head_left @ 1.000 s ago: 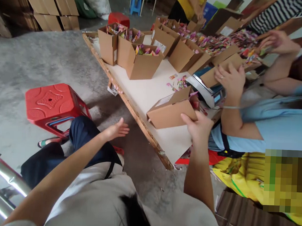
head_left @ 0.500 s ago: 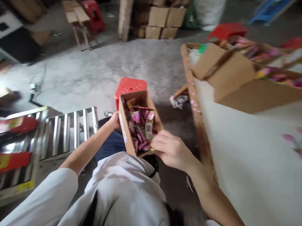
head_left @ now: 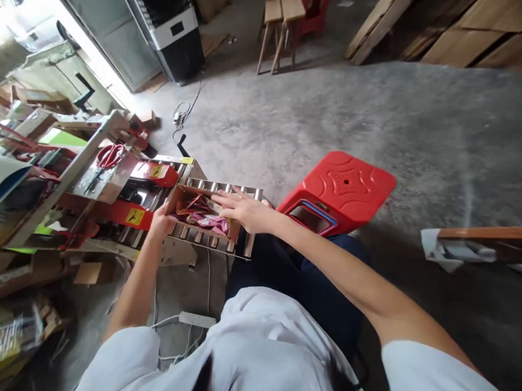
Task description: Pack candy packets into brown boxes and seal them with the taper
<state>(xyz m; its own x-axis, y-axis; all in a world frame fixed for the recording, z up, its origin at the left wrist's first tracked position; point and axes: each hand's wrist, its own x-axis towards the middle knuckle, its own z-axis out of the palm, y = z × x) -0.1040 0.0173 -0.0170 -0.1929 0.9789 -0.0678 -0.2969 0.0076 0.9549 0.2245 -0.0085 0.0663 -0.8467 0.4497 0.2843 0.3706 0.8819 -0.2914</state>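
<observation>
A small open cardboard box (head_left: 203,230) full of pink and purple packets (head_left: 206,219) is on the metal roller conveyor (head_left: 241,251), in front of my left knee. My left hand (head_left: 159,223) is closed on the box's left end, its fingers partly hidden by the wall. Over the box's right end lies my right hand (head_left: 243,211), fingers stretched out and apart across the top of the packets. What the right thumb touches is hidden.
Left of the box is a machine with red guards (head_left: 132,214). Red-handled scissors (head_left: 110,156) lie on a shelf above it. A red plastic stool (head_left: 348,185) stands to the right of the conveyor. A white power strip (head_left: 197,319) with cables is on the floor.
The box has moved left from my lap onto the rollers. My right hand has gone from its right edge to flat over the packets. My view has turned left; the white table is out of sight.
</observation>
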